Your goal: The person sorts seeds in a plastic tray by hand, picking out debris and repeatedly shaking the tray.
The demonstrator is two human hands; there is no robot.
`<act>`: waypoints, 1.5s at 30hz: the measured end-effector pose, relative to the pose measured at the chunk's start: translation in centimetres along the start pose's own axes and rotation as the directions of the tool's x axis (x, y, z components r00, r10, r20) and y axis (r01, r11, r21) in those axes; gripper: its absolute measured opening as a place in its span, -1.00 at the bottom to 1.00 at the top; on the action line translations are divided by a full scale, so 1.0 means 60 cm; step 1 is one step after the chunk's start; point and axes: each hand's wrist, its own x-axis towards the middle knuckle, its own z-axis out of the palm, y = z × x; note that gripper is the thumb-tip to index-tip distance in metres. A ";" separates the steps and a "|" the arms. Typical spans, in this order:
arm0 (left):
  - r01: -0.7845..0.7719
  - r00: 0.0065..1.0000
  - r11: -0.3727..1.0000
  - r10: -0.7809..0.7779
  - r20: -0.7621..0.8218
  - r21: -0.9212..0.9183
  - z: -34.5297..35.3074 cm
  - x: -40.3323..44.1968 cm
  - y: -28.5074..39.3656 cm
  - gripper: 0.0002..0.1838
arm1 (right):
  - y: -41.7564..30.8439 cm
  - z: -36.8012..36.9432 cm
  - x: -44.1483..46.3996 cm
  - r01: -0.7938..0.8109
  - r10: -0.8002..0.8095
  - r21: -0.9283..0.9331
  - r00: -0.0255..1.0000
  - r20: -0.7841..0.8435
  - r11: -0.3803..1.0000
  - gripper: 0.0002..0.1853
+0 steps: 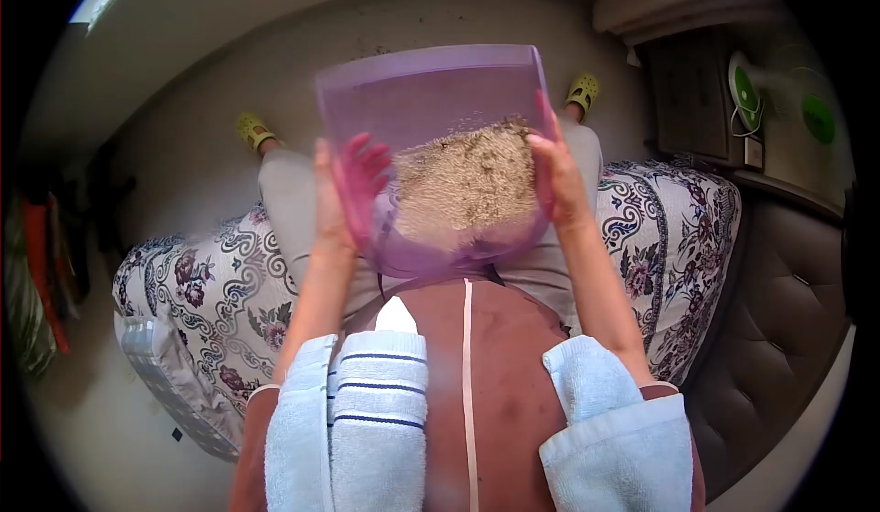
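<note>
A translucent purple plastic winnowing tray (pixel 431 65) is held over my lap, its broad straight edge pointing away from me. Small tan grains (pixel 472 182) with darker specks lie heaped in its middle and right part; a few loose ones show above the heap. My left hand (pixel 353 187) grips the left side wall, fingers seen pink through the plastic. On the opposite side my right hand (pixel 559 168) clasps the right wall, thumb over the rim on the inside. The tray's near end is blurred.
I sit on a bed with a floral cover (pixel 206 278). Yellow clogs (pixel 253 131) are on my feet. A light blue towel (pixel 380 411) hangs over my shoulders. At right stand a dark cabinet (pixel 687 90), a green-and-white fan (pixel 744 95) and a padded brown headboard (pixel 779 301).
</note>
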 end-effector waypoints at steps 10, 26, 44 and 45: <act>-0.093 0.987 0.995 0.096 -0.131 0.023 0.133 -0.032 -0.030 -0.25 | -0.021 -0.078 0.030 -0.264 0.218 0.243 0.955 0.200 0.933 -0.26; 0.031 0.993 0.999 -0.030 -0.112 0.012 0.024 -0.002 0.013 -0.27 | -0.006 -0.004 0.013 0.012 -0.016 0.074 0.998 0.054 0.997 -0.27; 0.095 0.989 0.995 -0.095 -0.113 -0.007 -0.014 -0.007 0.067 -0.24 | -0.011 0.055 0.000 -0.148 0.139 0.115 0.987 0.079 0.982 -0.30; 0.075 0.989 0.997 -0.074 -0.130 0.000 0.011 -0.005 0.047 -0.25 | -0.018 0.034 0.011 -0.196 0.191 0.074 0.979 0.076 0.978 -0.31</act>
